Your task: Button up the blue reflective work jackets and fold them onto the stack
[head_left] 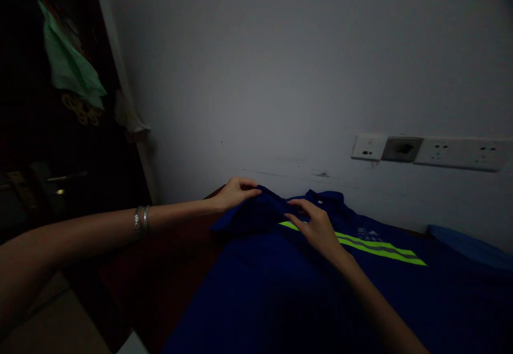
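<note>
A dark blue work shirt [256,274] with a yellow-green reflective stripe across its chest lies spread on a dark reddish surface. Its collar [326,199] points toward the wall. My left hand [236,193] pinches the edge of the shirt's left-hand sleeve, which is lifted a little. My right hand [312,220] is on the same sleeve nearer the shoulder, thumb and fingers curled around the fabric edge. Two silvery bracelets circle my left wrist. The lower part of the shirt fades into shadow.
A pale wall [248,87] rises right behind the shirt, with a row of sockets and switches [402,149] at the right. Another blue cloth [468,244] lies at the far right. At left stands a dark door [24,124] with a green cloth [70,57] hanging on it.
</note>
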`<control>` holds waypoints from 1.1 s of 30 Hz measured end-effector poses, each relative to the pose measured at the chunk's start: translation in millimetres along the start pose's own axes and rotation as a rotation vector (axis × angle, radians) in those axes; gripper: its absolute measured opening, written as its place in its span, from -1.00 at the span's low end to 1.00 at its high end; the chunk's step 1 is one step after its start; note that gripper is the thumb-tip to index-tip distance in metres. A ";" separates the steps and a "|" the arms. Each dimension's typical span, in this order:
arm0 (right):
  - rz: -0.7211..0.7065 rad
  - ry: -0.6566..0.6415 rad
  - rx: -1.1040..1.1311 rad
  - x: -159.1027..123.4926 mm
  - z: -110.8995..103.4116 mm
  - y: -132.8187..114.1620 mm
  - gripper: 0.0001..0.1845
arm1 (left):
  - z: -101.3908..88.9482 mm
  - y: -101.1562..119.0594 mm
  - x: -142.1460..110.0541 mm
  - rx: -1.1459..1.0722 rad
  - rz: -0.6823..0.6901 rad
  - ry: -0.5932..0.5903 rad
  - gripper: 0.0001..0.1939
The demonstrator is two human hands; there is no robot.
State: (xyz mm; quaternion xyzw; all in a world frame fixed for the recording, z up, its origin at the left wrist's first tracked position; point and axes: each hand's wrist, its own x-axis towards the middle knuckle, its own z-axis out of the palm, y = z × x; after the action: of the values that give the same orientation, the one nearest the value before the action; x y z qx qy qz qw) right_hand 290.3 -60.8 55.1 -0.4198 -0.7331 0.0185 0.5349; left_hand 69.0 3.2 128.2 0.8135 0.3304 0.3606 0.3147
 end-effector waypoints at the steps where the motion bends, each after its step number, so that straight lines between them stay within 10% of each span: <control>1: -0.007 0.009 -0.006 -0.2 0.7 -0.3 -0.75 | -1.1 -1.4 -0.8 0.002 0.001 -0.007 -0.82; 20: 0.109 -0.028 0.083 -4.4 2.6 3.5 -0.77 | -14.9 1.6 -9.2 0.294 0.080 -0.415 -0.78; 33: 0.124 -0.137 0.124 -2.5 0.3 -0.5 -0.73 | -32.2 -23.8 11.8 0.254 -0.126 -0.313 -0.92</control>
State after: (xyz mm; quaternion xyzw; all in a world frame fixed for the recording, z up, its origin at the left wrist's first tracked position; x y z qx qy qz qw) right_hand 290.0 -62.6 53.3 -0.4283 -0.7379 0.1253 0.5063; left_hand 42.2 34.9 132.3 0.8704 0.3707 0.1650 0.2789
